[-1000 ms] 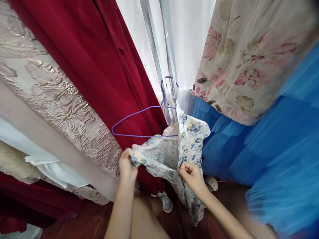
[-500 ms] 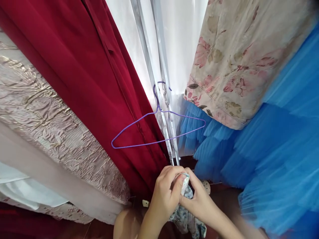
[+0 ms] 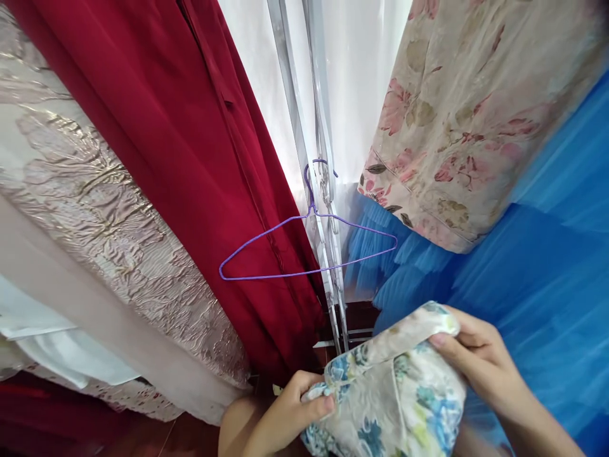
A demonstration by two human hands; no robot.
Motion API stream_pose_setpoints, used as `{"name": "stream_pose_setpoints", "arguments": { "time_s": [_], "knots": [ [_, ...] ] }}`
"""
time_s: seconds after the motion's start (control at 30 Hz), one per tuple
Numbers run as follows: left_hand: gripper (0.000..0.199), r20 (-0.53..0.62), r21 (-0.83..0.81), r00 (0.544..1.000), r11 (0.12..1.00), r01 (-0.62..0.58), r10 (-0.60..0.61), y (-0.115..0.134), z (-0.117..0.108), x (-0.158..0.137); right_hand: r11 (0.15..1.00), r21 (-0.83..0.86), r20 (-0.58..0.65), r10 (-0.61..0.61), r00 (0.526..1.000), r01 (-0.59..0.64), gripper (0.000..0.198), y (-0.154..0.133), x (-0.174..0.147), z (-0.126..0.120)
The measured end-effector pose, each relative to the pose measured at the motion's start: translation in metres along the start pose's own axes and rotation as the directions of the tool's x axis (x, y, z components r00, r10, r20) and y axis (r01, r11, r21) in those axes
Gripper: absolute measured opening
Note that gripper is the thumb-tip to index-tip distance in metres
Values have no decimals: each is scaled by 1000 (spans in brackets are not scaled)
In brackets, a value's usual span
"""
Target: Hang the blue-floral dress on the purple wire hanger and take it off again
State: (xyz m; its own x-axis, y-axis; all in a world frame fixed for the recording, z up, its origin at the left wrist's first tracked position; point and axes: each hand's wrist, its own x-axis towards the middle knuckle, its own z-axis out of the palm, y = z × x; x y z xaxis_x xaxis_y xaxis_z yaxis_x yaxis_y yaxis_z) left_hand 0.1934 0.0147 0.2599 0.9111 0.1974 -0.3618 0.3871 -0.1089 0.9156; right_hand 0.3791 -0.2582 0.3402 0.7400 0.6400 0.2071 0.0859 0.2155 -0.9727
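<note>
Stretched between my two hands is a white floral garment with blue and green flowers and a band along its top edge. My left hand pinches the band's left end, thumb on top. At the other end, my right hand grips the upper right corner with its thumb in front. The garment's lower part runs out of the frame. Beyond my hands, a purple wire hanger hangs bare by its hook on a metal stand.
A dark red cloth and an embossed pinkish garment hang on the left. To the right hang a beige floral garment and blue layered tulle. A white cloth hangs behind the stand. Reddish floor shows below.
My hands have moved apart, the right one up and to the right. The bunched garment is now spread out between them. The view has shifted slightly.
</note>
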Motion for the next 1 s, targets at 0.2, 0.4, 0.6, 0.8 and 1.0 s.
{"name": "stream_pose_setpoints", "arguments": {
  "time_s": [0.2, 0.4, 0.6, 0.8, 1.0],
  "knots": [
    [46, -93, 248, 994, 968, -26, 50, 7, -22, -8, 987, -29, -145, -159, 976, 157, 22, 5, 58, -7],
    [28, -241, 384, 920, 901, -203, 310, 29, -59, -36, 961, -160, 154, -202, 967, 226, 29, 34, 139, 47],
    [19, -217, 738, 887, 663, -124, 407, 74, -114, -91, 884, -323, 225, -275, 935, 338, 24, 45, 140, 49],
    [24, -75, 975, 743, 204, -83, 665, 120, -182, -82, 904, -312, 337, -183, 924, 292, 31, 25, 122, 40],
    [19, -181, 956, 603, 282, -76, 777, 176, -186, -43, 907, -294, 343, -193, 919, 300, 35, 19, 113, 47]
  ]
}}
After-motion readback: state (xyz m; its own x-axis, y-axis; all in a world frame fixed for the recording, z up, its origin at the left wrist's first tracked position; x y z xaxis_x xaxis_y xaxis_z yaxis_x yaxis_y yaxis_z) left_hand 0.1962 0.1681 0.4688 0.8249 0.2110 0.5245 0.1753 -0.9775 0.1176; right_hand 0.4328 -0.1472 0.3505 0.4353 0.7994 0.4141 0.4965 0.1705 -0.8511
